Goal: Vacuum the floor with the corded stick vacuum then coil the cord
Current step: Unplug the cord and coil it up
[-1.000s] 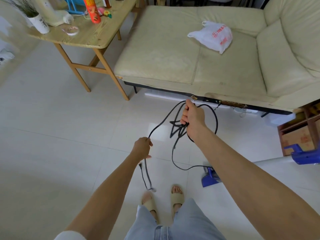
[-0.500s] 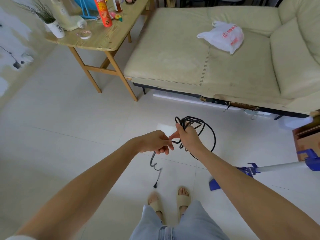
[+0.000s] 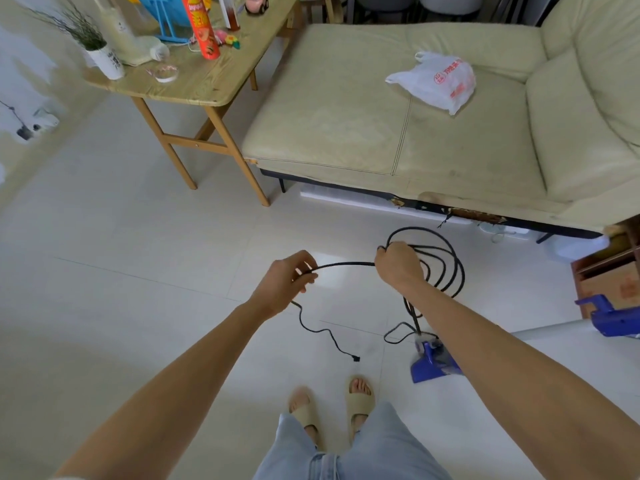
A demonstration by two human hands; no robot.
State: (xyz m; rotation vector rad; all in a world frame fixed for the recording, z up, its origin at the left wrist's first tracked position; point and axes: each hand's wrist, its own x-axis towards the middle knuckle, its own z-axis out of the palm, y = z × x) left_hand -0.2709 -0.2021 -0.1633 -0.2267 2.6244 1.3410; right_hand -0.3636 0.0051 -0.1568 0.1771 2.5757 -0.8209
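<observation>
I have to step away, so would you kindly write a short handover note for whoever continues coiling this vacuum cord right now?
Right hand: grips the bundle of cord loops, held above the floor.
Left hand: pinches the cord's free stretch, which runs straight across to the right hand.
Below the left hand, the loose tail hangs down to the plug.
The vacuum lies on the tile floor, its handle at the far right.
Done: several loops gathered.
Left: probably one or two more loops for the tail, then secure the coil.
</observation>
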